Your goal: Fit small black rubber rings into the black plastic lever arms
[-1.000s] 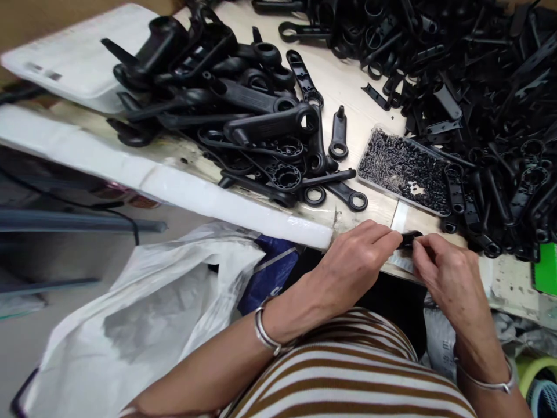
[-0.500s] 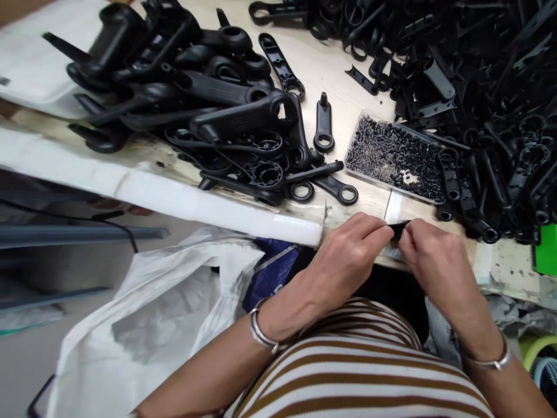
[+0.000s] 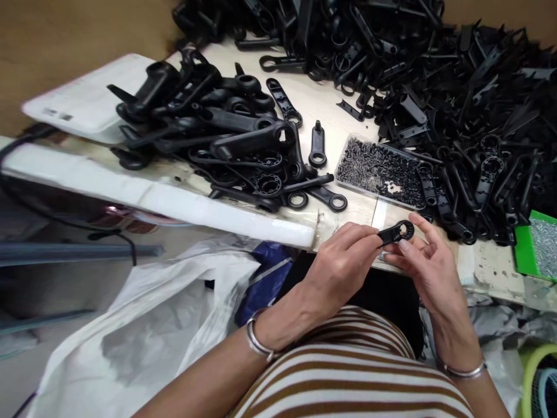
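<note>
Close to the table's front edge, a black plastic ring-ended arm (image 3: 397, 232) lies between my hands, its toothed ring facing up. My left hand (image 3: 343, 261) pinches the narrow end, and the fingers cover that end. At the ring, my right hand (image 3: 429, 267) has its thumb against the lower rim and some fingers behind, with the index finger raised away. Just beyond the hands, a clear tray (image 3: 354, 188) holds many tiny black pieces. Left of the tray lie a single black ring-ended piece (image 3: 318, 145) and a heap of larger black arms (image 3: 243, 145).
A large pile of black plastic parts (image 3: 470, 110) covers the back and right. A green box (image 3: 524, 249) of small metal pieces stands at far right. White padding (image 3: 174, 200) lines the left table edge, above an open white sack (image 3: 143, 342). A white case (image 3: 96, 98) sits back left.
The arm's ring has come into sight, turned upward between my hands. My right hand has gone from closed knuckles-up to a looser hold with its index finger raised. The camera view has shifted.
</note>
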Available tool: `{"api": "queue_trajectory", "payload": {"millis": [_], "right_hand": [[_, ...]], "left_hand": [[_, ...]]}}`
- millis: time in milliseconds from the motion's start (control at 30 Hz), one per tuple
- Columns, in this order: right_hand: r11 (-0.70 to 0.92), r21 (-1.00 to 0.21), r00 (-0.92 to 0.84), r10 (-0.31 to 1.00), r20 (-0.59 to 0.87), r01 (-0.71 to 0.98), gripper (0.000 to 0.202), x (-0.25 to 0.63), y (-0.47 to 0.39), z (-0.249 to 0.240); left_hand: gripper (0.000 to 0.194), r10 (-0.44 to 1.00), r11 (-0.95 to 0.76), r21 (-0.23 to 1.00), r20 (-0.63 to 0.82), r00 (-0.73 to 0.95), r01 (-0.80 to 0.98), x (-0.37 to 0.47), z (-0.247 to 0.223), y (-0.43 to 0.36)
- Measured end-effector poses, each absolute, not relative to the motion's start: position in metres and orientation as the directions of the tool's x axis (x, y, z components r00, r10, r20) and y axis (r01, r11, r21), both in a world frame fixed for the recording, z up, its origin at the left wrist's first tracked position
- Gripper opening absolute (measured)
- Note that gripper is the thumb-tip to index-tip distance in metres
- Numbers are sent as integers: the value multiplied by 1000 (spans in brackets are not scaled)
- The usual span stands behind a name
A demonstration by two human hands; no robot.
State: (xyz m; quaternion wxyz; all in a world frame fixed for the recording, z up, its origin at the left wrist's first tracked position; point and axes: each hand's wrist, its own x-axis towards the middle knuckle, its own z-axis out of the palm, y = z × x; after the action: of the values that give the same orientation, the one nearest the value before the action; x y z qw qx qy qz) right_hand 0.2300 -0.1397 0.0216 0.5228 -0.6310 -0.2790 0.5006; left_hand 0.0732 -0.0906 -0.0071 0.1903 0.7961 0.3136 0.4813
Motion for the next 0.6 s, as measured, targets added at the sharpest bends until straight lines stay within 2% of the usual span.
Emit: {"api": "queue_trajectory", "payload": {"millis": [133,300,400,600], "right_hand": [[-264,-918,356,861,-363,-297,49,224,-132,22],[-230,-929,397,854,-335,-290,31,219,-127,20],[-204,-935,425,848,-316,-289,28,218,-124,18],[-305,-885,206,897,-391,-351,29,230,-127,20]], "left_hand": [[12,670,-742,591,667,326,317,73,-2,-94],[10,661,-750,594,668,342,291,73,0,-98],[10,664,-748,602,668,336,281,75,-1,-98],[6,710,-704,642,643,287,302,75,-4,-94]]}}
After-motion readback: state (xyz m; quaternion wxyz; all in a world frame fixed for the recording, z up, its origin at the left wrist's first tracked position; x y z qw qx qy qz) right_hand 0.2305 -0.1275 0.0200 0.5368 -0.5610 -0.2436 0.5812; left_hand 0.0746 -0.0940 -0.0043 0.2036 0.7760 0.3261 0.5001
